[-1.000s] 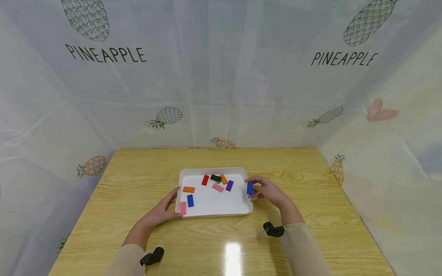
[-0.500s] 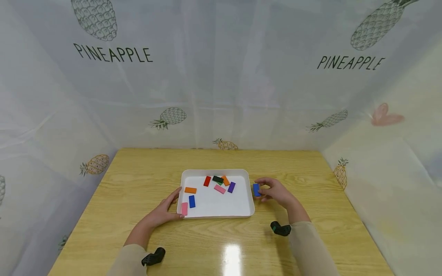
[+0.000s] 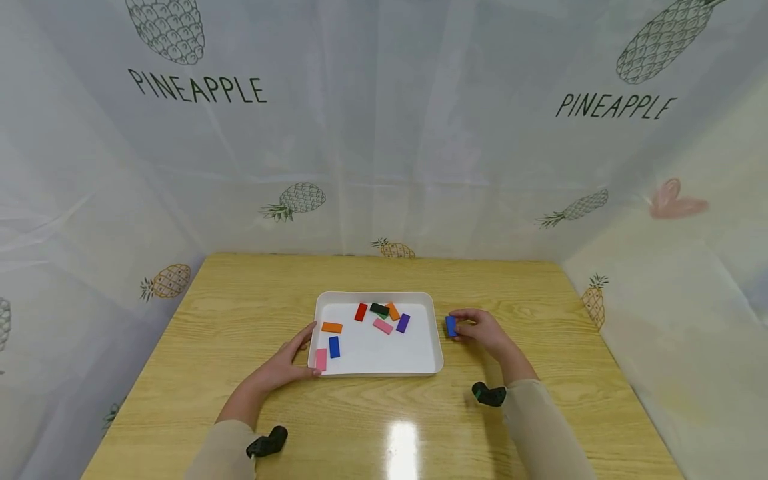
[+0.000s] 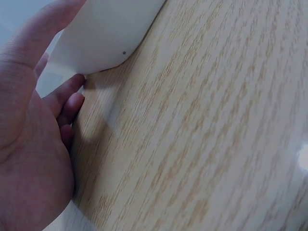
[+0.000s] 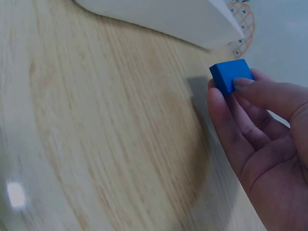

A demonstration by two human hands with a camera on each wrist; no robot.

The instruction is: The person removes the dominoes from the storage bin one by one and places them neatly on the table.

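A white rectangular tray [image 3: 384,375] holds several small coloured blocks. My left hand [image 3: 281,368] rests against the tray's left end, its thumb at the near left corner and its fingers spread along the side wall. Part of the tray wall [image 4: 103,38] shows beyond those fingers in the left wrist view. To the right of the tray, my right hand [image 3: 485,333] pinches a blue block [image 3: 451,326] between thumb and fingers. Seen from the right wrist, the blue block [image 5: 233,74] is held at the fingertips, apart from the tray.
Inside the tray lie a red block [image 3: 361,312], a purple block [image 3: 403,323], another blue block [image 3: 334,347] and an orange block [image 3: 332,327]. A black block [image 3: 379,309] partly covers a green one. The wooden table [image 3: 384,407] meets a pineapple-printed curtain [image 3: 396,167] behind.
My right hand has carried the blue block from the tray's right edge outward to the right, over the table. The left hand stays against the tray; the head view has shifted slightly.
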